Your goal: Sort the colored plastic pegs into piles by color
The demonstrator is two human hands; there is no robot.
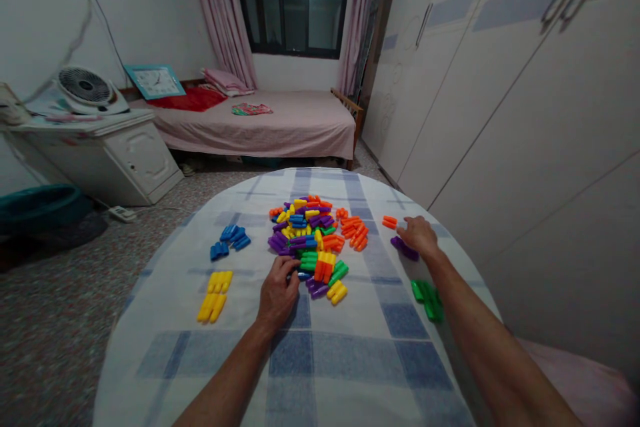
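A mixed pile of coloured plastic building blocks (304,223) lies mid-table, in purple, yellow, blue, green and orange. At the pile's near left edge is my left hand (280,288), its fingers curled beside a green block (308,261) and a blue block (303,275); what they grip, if anything, is hidden. Over on the right, my right hand (419,236) has its fingers stretched toward an orange block (390,221), with nothing visible in them. Below that hand lie purple blocks (404,249), and green blocks (427,300) sit nearer me, beside my forearm.
Blue blocks (231,241) and yellow blocks (215,295) form separate groups on the left of the round table, which has a checked cloth (350,367). Beyond stand a bed (300,123) and a white cabinet (133,157) with a fan (90,88). Wardrobe doors (500,100) line the right.
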